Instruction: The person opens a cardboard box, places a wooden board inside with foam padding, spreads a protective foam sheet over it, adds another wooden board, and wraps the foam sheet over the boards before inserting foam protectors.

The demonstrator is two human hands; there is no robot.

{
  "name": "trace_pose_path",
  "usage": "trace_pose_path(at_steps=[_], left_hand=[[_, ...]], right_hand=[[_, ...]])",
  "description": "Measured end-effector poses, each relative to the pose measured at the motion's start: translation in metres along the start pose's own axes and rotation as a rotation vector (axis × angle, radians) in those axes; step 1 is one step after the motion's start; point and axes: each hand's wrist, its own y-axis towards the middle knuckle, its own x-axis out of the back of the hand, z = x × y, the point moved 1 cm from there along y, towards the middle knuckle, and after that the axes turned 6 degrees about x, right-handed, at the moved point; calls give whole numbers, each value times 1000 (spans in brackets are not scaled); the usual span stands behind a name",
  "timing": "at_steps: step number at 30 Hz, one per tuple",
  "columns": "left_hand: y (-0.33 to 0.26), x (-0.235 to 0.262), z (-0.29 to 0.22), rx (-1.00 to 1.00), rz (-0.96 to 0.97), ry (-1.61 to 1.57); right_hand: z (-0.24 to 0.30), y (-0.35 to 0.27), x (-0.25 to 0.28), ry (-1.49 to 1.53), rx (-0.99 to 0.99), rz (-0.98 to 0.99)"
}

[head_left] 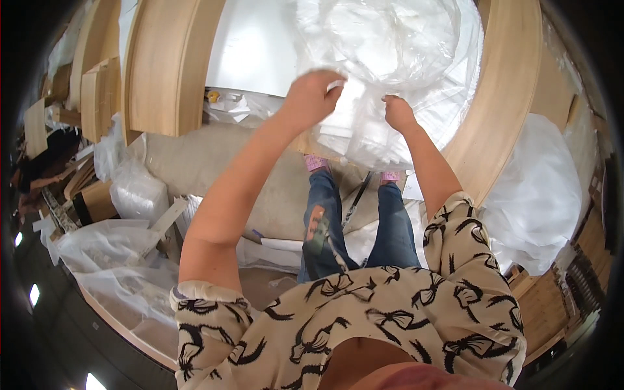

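Observation:
My left hand [313, 99] is held over a stack of white sheets [257, 49], its fingers curled in a pinch. A small pale bit shows by its fingertips, too small to name. To its right, my right hand [398, 113] is closed too, thumb and forefinger together, above crumpled clear plastic film [370, 133]. Whether the film is between those fingers I cannot make out. Beyond both hands lies a loose heap of clear plastic bags [396, 39], spread over the white sheets.
Curved wooden panels stand on the left [162, 65] and right [510, 97]. Translucent plastic wrap bulges at the right [536, 195] and lies heaped at the lower left [117, 253]. A small yellow item [212, 96] sits by the left panel. My feet are on a concrete floor [214, 162].

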Motion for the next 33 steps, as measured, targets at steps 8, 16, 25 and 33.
trace_pose_path(at_steps=[8, 16, 25, 33], left_hand=[[160, -28, -17, -371, -228, 232], [107, -47, 23, -369, -49, 461], [149, -19, -28, 111, -455, 299], [118, -45, -8, 280, 34, 227]], right_hand=[[-6, 4, -39, -216, 20, 235], [-38, -9, -43, -280, 38, 186], [-39, -24, 7, -249, 86, 1], [-45, -33, 38, 48, 24, -116]])
